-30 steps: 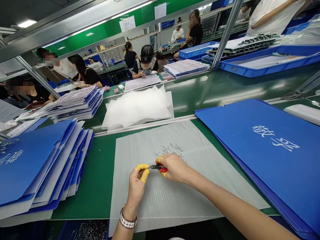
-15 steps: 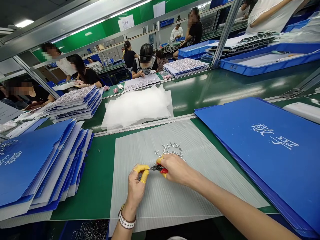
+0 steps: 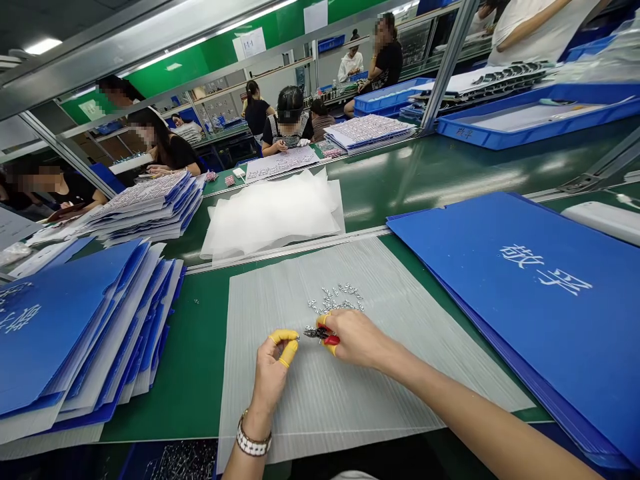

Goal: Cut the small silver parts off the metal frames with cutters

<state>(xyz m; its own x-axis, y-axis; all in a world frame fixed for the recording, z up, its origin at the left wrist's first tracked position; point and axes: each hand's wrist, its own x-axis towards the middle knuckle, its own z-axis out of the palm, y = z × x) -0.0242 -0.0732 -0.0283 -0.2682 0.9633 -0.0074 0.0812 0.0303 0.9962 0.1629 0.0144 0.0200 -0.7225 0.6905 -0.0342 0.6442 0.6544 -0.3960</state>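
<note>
One small metal piece [image 3: 299,338] was located at the fingertips of the left hand [image 3: 271,367], pinched between thumb and forefinger. One pair of pliers [image 3: 314,332], with red on the handles, was gripped in the right hand [image 3: 356,337]. The tip of the pliers pointed toward the left hand and stood just beside the piece, apart from it. Two yellow finger covers [image 3: 285,335] were visible on the left hand and two on the right. One band [image 3: 253,445] encircled the left wrist.

Just beyond the right hand lay one loose group of metal parts [image 3: 345,293], too small and overlapped to count. The group rested on one pale sheet [image 3: 295,407], which extended beneath both hands over the green tabletop [image 3: 197,347].

To the left of the left hand stood one uneven stack of blue boards [image 3: 75,300] interleaved with pale sheets; its layers could not be counted reliably. To the right of the right hand lay one pile of blue panels [image 3: 480,253], the uppermost marked with two white characters. Beyond both hands lay one heap of white sheets [image 3: 273,213]. Farther beyond, one person [image 3: 287,130] sat facing the hands.
</note>
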